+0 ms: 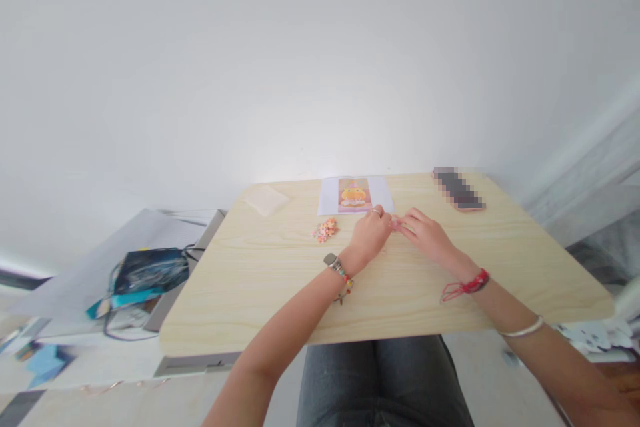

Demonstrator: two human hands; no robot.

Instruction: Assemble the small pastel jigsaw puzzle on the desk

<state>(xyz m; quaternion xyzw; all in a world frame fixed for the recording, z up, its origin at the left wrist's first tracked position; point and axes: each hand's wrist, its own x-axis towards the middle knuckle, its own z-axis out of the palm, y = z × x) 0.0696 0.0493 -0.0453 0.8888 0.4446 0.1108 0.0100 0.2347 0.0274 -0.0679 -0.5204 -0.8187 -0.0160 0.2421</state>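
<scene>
Just on the near side of the print (356, 195), by its right corner, a pink bit (396, 222) sits between the two hands. The right hand (429, 233) comes in from the right, thumb and fingers pinched on it; the left hand (370, 233) curls at its other side, fingertips hidden, so I cannot tell whether that grip has closed on it. Both arms (295, 310) cross the near edge of the tabletop (250, 307), well apart there. Near the print's left corner lies a pile of pieces (326, 230). Farther left of the print is a pale packet (267, 200); right of it, a phone (459, 189). Wood grain runs over the tabletop, and a white wall (320, 53) rises behind the print.
</scene>
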